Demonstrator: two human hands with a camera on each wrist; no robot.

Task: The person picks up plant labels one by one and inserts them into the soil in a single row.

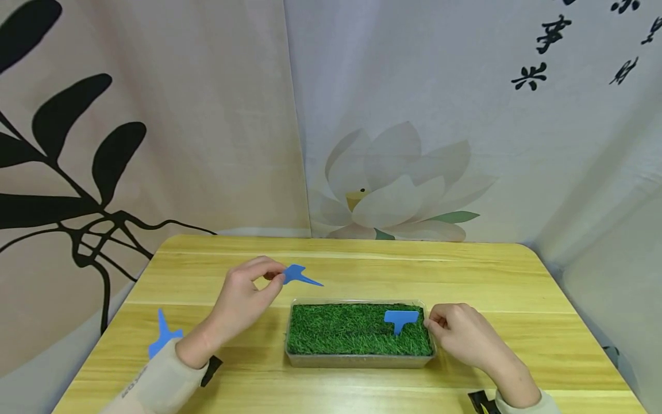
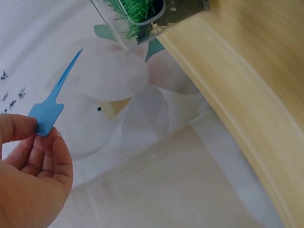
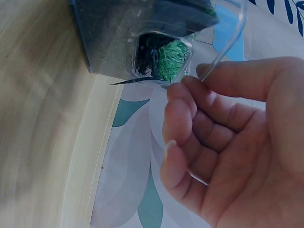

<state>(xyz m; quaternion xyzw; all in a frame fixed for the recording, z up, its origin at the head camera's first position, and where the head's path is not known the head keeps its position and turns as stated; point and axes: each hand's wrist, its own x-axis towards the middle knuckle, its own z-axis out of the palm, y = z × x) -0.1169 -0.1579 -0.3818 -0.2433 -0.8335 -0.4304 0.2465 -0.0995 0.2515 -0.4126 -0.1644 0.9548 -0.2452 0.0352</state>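
My left hand pinches a blue T-shaped plant label by its wide head, above the table behind the box. In the left wrist view the label sits between thumb and fingers, its spike pointing up and away. My right hand grips the right rim of a clear plastic box; the right wrist view has thumb and forefinger pinching that rim. Green artificial turf fills the box. A second blue label stands upright in the turf near the right end, its spike tip hidden.
Another blue label lies on the wooden table at the left, partly covered by my left sleeve. A printed curtain hangs behind the table's back edge.
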